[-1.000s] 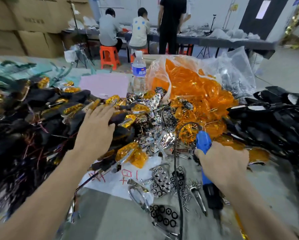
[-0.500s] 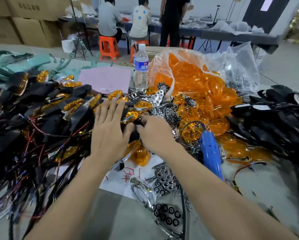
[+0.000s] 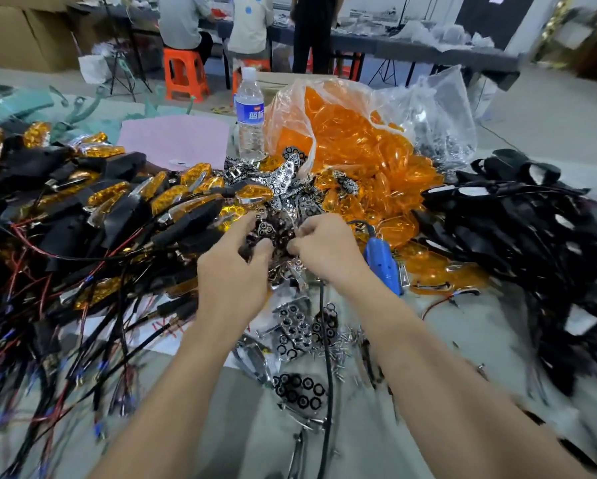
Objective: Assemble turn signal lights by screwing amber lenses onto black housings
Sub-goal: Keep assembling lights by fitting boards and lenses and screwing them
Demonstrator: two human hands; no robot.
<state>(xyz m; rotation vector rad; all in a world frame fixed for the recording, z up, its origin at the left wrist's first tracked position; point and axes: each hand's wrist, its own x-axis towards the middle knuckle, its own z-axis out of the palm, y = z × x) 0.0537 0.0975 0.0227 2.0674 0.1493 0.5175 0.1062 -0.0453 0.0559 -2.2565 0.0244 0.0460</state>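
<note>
My left hand (image 3: 234,271) and my right hand (image 3: 328,250) meet over a heap of chrome reflector pieces (image 3: 283,202) at the table's middle. The fingers of both pinch at a reflector piece between them; the piece itself is mostly hidden. A blue electric screwdriver (image 3: 381,261) lies just right of my right hand, its black cord (image 3: 328,375) running toward me. A torn clear bag spills amber lenses (image 3: 352,143) behind. Bare black housings (image 3: 518,229) are piled at the right. Assembled lights with amber lenses and wires (image 3: 117,202) fill the left.
A water bottle (image 3: 250,115) stands behind the heap beside a pink sheet (image 3: 176,140). Loose screws (image 3: 340,344) and more reflectors (image 3: 297,326) lie between my forearms. A clear bag of chrome parts (image 3: 438,126) sits at the back right. People work at a far table (image 3: 428,50).
My right hand put down the blue screwdriver and moved left to the reflector heap. My left hand left the assembled lights and curled in beside it.
</note>
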